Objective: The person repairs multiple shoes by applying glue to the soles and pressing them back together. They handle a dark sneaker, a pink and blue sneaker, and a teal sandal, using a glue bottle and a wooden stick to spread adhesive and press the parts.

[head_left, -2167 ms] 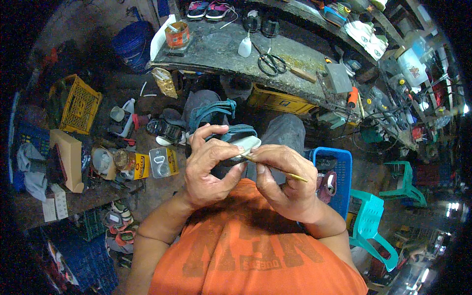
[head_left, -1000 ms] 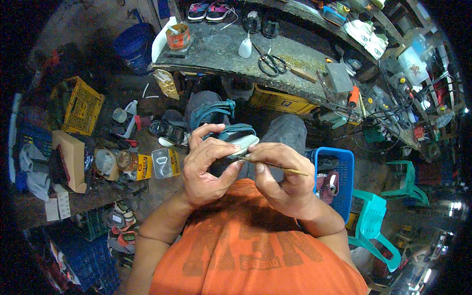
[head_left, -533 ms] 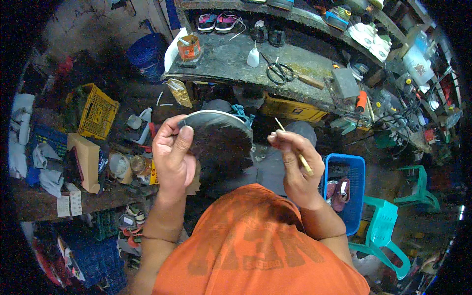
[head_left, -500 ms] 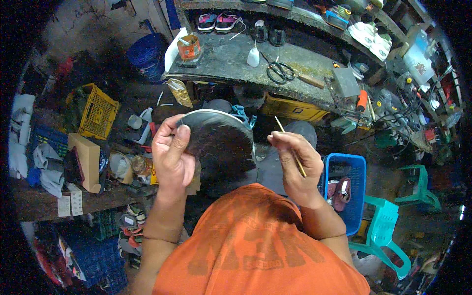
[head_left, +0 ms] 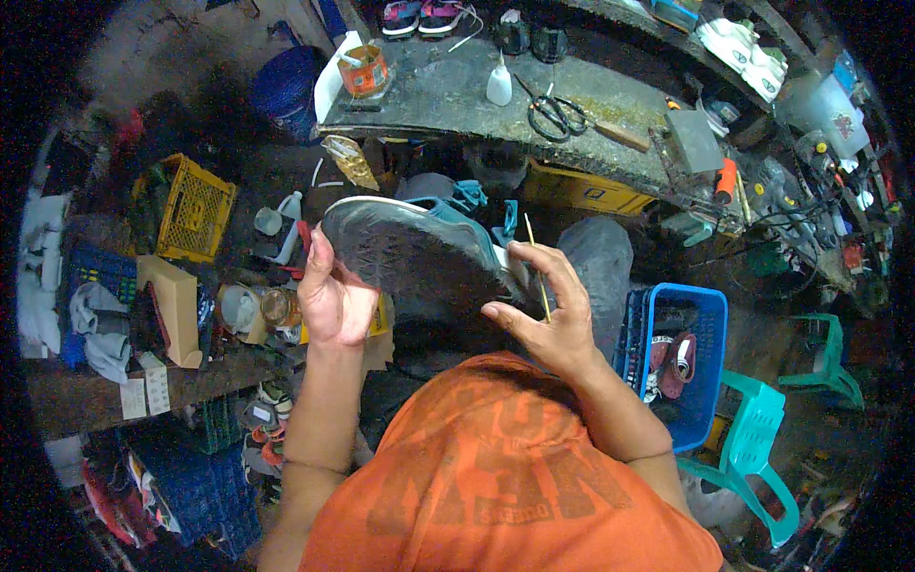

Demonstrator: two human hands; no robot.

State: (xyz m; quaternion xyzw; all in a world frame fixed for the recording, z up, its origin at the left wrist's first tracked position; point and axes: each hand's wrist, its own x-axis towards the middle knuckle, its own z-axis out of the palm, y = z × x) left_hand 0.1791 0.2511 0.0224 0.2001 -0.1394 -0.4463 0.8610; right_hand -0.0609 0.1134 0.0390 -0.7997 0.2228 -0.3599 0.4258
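A sandal (head_left: 419,262) is held up before my chest, its dark, worn sole facing me and teal straps (head_left: 464,198) showing behind its far edge. My left hand (head_left: 335,296) grips its left end, thumb upright beside the edge and fingers partly hidden behind the sole. At the right end, my right hand (head_left: 558,310) has thumb and fingers spread around the sandal's edge. A thin, light-coloured stick (head_left: 536,257) is tucked in that same hand, its tip pointing up past the fingers.
Ahead, a workbench (head_left: 434,110) carries an orange tin (head_left: 363,72), a white squeeze bottle (head_left: 498,82) and black-handled scissors (head_left: 557,116). To the right stand a blue basket (head_left: 710,381) holding shoes and a green plastic chair (head_left: 753,429). A yellow crate (head_left: 198,210) sits at left.
The sandal has turned so its length and teal straps show more. My right hand has moved left from beside it to its right end, fingers opening around it, stick still in hand.
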